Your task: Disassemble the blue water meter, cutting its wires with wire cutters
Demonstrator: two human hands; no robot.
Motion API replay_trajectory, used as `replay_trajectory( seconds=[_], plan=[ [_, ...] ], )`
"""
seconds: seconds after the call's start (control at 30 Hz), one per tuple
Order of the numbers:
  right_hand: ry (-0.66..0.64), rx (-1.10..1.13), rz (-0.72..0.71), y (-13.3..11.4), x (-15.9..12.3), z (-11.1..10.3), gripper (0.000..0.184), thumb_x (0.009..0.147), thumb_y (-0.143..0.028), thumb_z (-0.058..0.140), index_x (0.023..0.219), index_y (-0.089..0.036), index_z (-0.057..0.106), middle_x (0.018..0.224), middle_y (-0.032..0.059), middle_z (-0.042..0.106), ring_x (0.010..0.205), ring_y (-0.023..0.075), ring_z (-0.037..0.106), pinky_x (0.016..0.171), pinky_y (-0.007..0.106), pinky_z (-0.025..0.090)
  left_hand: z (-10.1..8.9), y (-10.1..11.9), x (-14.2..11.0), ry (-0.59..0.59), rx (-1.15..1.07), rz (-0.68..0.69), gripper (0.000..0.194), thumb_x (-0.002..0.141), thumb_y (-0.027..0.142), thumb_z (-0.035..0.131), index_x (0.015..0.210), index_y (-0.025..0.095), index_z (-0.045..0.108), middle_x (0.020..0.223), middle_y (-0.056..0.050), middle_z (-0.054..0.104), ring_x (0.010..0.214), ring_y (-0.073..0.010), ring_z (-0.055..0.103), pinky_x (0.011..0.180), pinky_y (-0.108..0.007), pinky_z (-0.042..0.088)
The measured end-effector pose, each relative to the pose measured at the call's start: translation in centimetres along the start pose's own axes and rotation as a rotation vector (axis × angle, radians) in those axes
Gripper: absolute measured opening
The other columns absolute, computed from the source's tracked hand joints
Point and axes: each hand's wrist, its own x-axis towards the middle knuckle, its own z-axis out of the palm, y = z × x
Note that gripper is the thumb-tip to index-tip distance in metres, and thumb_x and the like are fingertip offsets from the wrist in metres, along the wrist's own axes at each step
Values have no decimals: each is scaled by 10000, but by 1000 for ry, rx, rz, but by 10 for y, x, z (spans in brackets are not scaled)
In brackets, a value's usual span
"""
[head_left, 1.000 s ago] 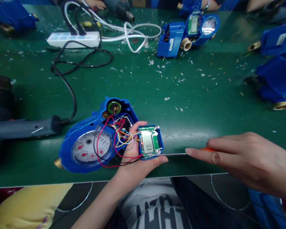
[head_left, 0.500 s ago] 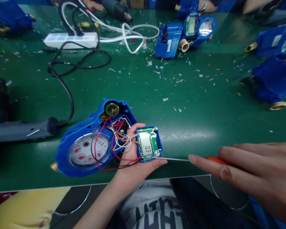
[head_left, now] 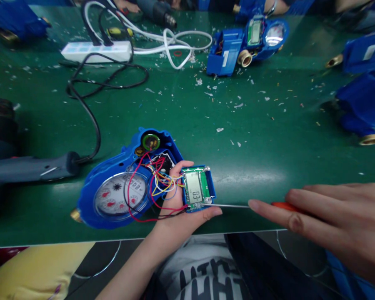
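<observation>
Nearest the body, the left hand [head_left: 178, 212] cups a small blue display module [head_left: 197, 188] at the front edge of the green surface [head_left: 253, 137], fingers closed around it, while the right hand [head_left: 334, 225] grips an orange-handled screwdriver [head_left: 237, 205] whose thin tip touches the module's lower right corner. If that tip slips, it could jab the thumb just beneath it or scrape the circuit board — the module has only the palm behind it. Just beyond, thin coloured wires [head_left: 150, 183] tie the module to the open blue water meter [head_left: 121, 187], so a sharp pull could tear a joint loose.
</observation>
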Motion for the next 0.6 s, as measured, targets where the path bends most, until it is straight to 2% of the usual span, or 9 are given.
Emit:
replay_trajectory(
  seconds=[0.1, 0.33, 0.6],
  plan=[
    [-52, 45, -197, 11, 7, 6, 437, 1002, -127, 251, 1340, -197, 519, 695, 7, 604, 484, 116, 525, 423, 301, 383, 1, 2, 1, 6, -38, 6, 824, 557, 183, 924, 1185, 339, 413, 973, 58, 552, 749, -117, 592, 622, -218, 489],
    [-123, 285, -149, 21, 9, 27, 405, 1070, -248, 213, 1400, -206, 445, 689, -17, 536, 512, 93, 488, 457, 262, 315, 0, -1, 2, -21, -71, 7, 827, 577, 199, 922, 1200, 359, 402, 1006, 71, 561, 817, -115, 617, 685, -210, 504],
    [-147, 373, -102, 19, -1, 39, 415, 1066, -233, 262, 1463, -209, 381, 711, -16, 508, 552, 107, 470, 501, 282, 269, -4, 0, 2, -42, 44, 27, 830, 607, 289, 918, 1238, 374, 385, 1036, 66, 545, 821, -110, 605, 691, -209, 499]
  ],
)
